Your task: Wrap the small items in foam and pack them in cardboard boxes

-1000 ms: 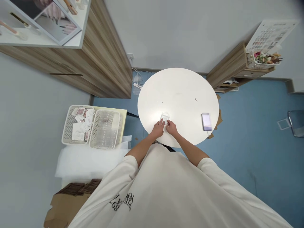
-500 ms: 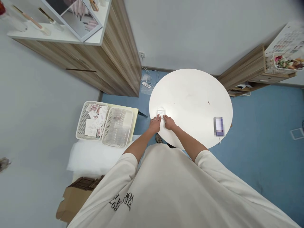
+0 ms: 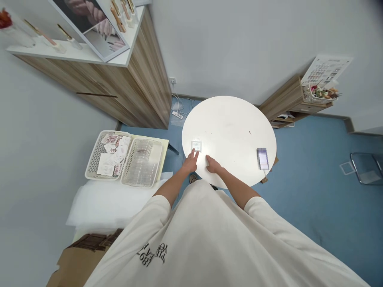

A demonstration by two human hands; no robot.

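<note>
A small clear rectangular case [image 3: 196, 146] is lying at the left hand's [image 3: 190, 162] spread fingertips; the right hand [image 3: 213, 164] is resting apart, grip unclear.

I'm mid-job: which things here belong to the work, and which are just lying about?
Apparently in use: clear case, at left hand; round table; perhaps basket of clear plastic pieces.

Seemingly lying about: pixelated device; power strip; flowers; cardboard box.

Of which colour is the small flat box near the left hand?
The small flat box looks clear to whitish, best seen in the head view.
</note>
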